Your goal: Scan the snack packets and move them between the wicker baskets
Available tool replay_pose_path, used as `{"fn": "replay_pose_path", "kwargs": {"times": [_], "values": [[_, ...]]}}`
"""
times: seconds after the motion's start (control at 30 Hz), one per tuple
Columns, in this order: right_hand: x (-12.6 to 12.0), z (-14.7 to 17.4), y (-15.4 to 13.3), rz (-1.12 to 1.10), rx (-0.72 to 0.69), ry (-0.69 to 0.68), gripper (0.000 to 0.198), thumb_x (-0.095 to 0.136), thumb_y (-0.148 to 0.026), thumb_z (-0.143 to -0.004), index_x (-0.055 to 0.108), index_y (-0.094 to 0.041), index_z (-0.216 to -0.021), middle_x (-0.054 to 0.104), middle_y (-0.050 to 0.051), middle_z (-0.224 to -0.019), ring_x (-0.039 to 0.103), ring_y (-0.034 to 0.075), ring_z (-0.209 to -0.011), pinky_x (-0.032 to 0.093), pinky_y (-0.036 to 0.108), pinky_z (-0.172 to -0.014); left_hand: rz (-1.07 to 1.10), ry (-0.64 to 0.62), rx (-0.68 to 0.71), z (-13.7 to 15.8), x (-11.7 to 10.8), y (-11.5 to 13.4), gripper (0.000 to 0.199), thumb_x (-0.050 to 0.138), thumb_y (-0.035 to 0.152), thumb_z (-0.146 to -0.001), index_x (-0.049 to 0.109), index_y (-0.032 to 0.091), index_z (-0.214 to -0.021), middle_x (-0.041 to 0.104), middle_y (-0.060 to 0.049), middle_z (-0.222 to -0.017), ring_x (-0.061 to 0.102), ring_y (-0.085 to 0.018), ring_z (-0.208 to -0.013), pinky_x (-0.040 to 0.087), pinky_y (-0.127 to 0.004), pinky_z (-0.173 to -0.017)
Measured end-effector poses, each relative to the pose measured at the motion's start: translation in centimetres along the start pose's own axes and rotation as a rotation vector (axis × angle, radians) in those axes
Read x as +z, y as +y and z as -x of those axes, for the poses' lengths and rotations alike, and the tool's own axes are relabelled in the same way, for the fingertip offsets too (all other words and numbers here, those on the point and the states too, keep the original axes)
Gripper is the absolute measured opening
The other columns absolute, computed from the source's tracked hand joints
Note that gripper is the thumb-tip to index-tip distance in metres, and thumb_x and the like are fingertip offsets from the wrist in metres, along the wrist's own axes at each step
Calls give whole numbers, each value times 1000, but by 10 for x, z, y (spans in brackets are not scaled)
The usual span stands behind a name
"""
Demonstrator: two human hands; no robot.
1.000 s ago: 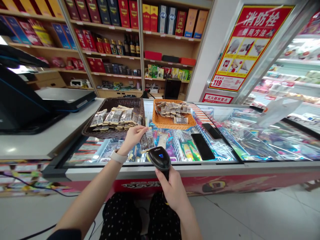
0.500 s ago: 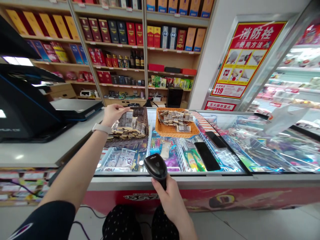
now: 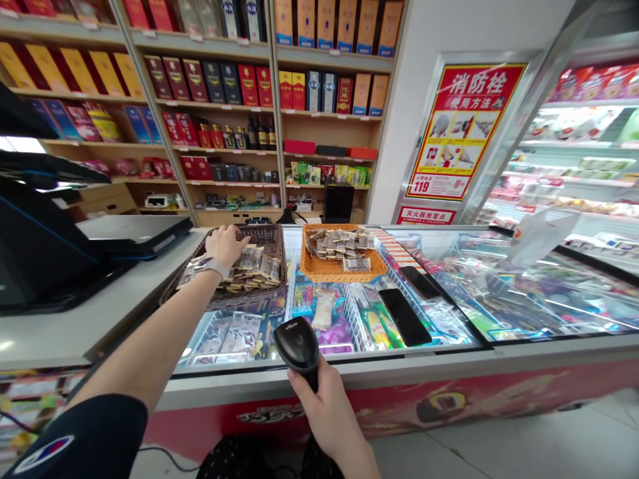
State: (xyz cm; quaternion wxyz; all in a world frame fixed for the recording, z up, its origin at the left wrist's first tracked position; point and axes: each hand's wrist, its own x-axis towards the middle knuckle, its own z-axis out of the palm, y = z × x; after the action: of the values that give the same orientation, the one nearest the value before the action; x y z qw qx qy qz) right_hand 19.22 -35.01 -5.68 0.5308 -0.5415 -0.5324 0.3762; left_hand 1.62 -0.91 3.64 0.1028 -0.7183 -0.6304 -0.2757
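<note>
My right hand (image 3: 327, 406) is wrapped round the handle of a black barcode scanner (image 3: 298, 342), held above the front edge of the freezer with its head pointing away from me. My left hand (image 3: 225, 246), a pale band at its wrist, reaches into the dark brown wicker basket (image 3: 273, 238). Its fingers are bent and apart over the far left part of the basket; what lies beneath them is hidden. Small flat packets (image 3: 252, 267) fill this basket. Beside it stands an orange basket (image 3: 327, 271) with more packets (image 3: 344, 243) like them.
Both baskets stand on the glass top of a freezer (image 3: 324, 346) filled with packaged goods. Two phones (image 3: 404, 316) lie to the right, near a clear plastic bag (image 3: 542, 236). A scale (image 3: 134, 233) stands on the left counter. Shelves of boxes (image 3: 212, 80) line the back.
My left hand has drawn back and turned within the brown basket, its fingers now more bent. The view has shifted slightly; the scanner stays in my right hand.
</note>
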Motion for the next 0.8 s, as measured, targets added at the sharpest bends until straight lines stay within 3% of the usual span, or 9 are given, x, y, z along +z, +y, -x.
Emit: {"fn": "replay_pose_path", "kwargs": {"times": [0.1,0.23,0.4,0.53,0.67,0.8], "values": [[-8,-3,3,-23,-10,25,26,62,-34,-96,73,-18,-113,79,8,-103,72,30,-100,50,33,-88,38,41,111,10,-15,28,38,52,43,-94,70,15,-112,70,-19,-115,65,-36,-111,48,-42,-94],[-28,-3,8,-10,22,113,30,62,-37,-96,73,-16,-114,79,10,-102,72,32,-100,49,34,-87,119,-66,324,34,-13,91,29,48,32,-94,72,18,-104,75,-12,-105,69,-29,-100,50,-36,-88],[-62,4,14,13,43,232,35,59,-41,-98,72,-15,-118,79,11,-102,71,31,-102,49,35,-89,289,-310,437,57,31,171,27,51,32,-95,74,19,-102,78,-9,-100,72,-26,-95,51,-31,-82],[-81,6,20,7,47,278,35,57,-40,-99,71,-15,-121,78,11,-107,70,31,-108,48,35,-94,390,-477,497,59,74,219,27,53,30,-94,75,17,-101,78,-10,-100,73,-26,-95,53,-29,-83],[-91,8,31,0,65,320,35,60,-37,-98,71,-16,-123,78,12,-111,70,31,-111,48,34,-96,405,-586,524,51,102,253,38,55,27,-93,71,17,-126,77,-12,-117,73,-27,-104,53,-31,-90],[-97,10,40,-13,76,331,34,60,-37,-97,72,-17,-122,78,11,-109,70,31,-108,48,34,-95,402,-580,524,45,116,270,38,62,28,-89,72,17,-125,73,-14,-129,68,-30,-118,51,-32,-98]]}}
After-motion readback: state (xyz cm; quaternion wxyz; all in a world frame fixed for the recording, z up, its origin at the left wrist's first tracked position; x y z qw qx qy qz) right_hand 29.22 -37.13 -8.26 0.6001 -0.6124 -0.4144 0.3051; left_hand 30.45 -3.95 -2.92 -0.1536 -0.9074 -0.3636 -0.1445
